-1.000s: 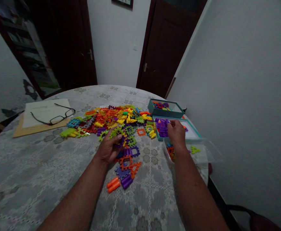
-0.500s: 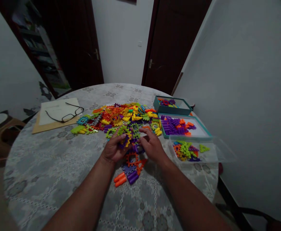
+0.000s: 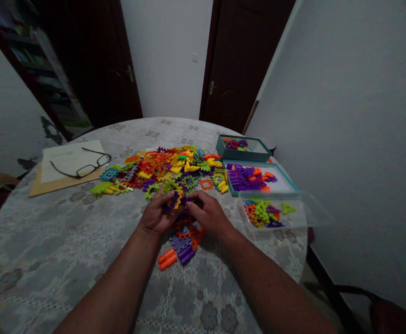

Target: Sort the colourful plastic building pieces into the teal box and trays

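My left hand (image 3: 157, 214) and my right hand (image 3: 208, 214) meet over the near edge of a pile of coloured plastic building pieces (image 3: 168, 169). Both are closed on a small cluster of purple and yellow pieces (image 3: 177, 200) held between the fingertips. Just below the hands lie orange and purple frame pieces (image 3: 187, 232), two orange pegs (image 3: 166, 259) and purple pegs (image 3: 186, 254).
A teal tray (image 3: 279, 188) with purple and orange pegs, a second teal tray (image 3: 228, 153) behind it and a clear lid (image 3: 307, 215) with mixed pieces sit at the right. Glasses (image 3: 84, 168) lie on papers (image 3: 63, 160) at the left. The round table (image 3: 67, 241) ends near the right wall.
My right hand has left the teal tray and come left to join my left hand on the held pieces. The camera view shifted slightly.
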Motion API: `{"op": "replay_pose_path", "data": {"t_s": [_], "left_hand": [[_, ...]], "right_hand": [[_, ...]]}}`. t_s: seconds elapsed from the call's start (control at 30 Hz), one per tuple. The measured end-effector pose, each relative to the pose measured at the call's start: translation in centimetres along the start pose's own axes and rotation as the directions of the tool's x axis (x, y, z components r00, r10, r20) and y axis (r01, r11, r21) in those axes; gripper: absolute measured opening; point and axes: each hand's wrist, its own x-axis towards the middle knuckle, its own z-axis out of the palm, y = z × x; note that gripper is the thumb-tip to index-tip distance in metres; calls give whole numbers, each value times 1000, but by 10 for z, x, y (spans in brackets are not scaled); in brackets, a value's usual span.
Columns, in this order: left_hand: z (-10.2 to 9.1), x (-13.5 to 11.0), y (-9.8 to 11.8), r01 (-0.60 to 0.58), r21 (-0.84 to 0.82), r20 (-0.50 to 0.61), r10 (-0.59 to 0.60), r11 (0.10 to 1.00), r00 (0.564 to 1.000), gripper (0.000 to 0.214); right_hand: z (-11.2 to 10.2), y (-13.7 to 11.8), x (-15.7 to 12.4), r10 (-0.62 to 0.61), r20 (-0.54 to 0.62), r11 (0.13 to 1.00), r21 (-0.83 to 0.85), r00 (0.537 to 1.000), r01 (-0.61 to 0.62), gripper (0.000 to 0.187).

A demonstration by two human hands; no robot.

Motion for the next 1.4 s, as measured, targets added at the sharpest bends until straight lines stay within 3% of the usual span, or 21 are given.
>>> {"op": "replay_pose_path", "data": {"t_s": [0.17, 0.33, 0.5, 0.57, 0.63, 0.77, 0.87, 0.97, 1.13, 1.4], "left_hand": [[-2, 5, -1, -39, 47, -47, 41, 998, 998, 60], [1, 11, -5, -56, 171, -110, 76, 984, 991, 61], [0, 13, -10, -35, 220, -194, 79, 975, 978, 60], [0, 13, -11, -19, 236, -208, 69, 972, 976, 60], [0, 12, -10, -3, 250, -201, 55, 968, 978, 59], [3, 10, -8, 7, 242, -175, 37, 970, 984, 57], [7, 8, -7, -2, 227, -147, 37, 974, 988, 59], [10, 5, -8, -6, 214, -114, 31, 977, 993, 63], [10, 3, -14, 2, 226, -42, 7, 974, 999, 68], [11, 1, -17, 7, 200, 7, -8, 980, 1000, 62]], "right_hand": [[-9, -12, 0, -77, -84, 981, -184, 993, 61, 13], [-36, -27, 2, -186, -196, 923, -370, 963, 103, 20], [-79, -23, 11, -215, -492, 864, -499, 844, -70, 33], [-93, -17, 14, -222, -551, 836, -532, 804, -133, 43], [-101, -11, 15, -243, -555, 811, -566, 796, -146, 45], [-88, -10, 12, -256, -432, 800, -597, 865, -61, 28], [-64, -20, 8, -184, -314, 850, -527, 931, -10, 21], [-45, -29, 3, -94, -223, 911, -411, 970, -6, 18], [-27, -23, 0, -1, -134, 970, -243, 991, -31, 20], [-16, 1, 5, 146, -128, 989, 51, 981, -141, 22]]}}
